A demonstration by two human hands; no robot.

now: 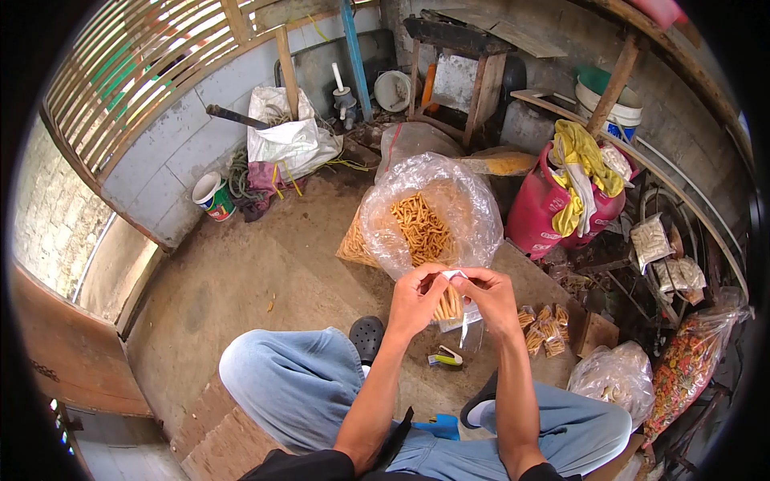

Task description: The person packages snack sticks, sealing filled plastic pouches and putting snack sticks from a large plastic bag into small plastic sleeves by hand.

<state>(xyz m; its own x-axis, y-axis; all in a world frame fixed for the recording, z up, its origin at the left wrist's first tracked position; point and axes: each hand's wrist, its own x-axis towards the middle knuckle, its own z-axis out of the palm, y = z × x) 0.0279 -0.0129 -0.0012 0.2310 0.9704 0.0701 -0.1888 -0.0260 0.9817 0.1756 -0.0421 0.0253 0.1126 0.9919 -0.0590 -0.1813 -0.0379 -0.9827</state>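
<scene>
The floor [200, 272] carries nearly everything here, and on it stands the large clear bag [473, 200], its mouth wide open over a heap of thin golden sticks [421, 228]. Behind that bag and to its right is a pinkish-red container [529, 204] draped with cloths; further right and nearer the person leans a tall clear bag of colourful pieces [690, 369]. Just on the near side of the large bag, level with its rim, are the two hands, left [421, 301] and right [491, 298], meeting over a small packet [447, 306] of the same sticks. The grip of each is closed in a pinch, thumb against fingertips, on the packet's whitish top edge, while the filled part hangs below. To the right of the large bag and nearer the person lies a pile of similar packets [549, 330]. The held packet should be very light, its film soft, thin and rather slippery, the sticks inside stiff but brittle; the gathered edge above the filling is the place to take hold, since squeezing the body could snap them. Smallest, what looks like a green stapler [446, 357] lies nearer the person than the large bag, below the hands.
</scene>
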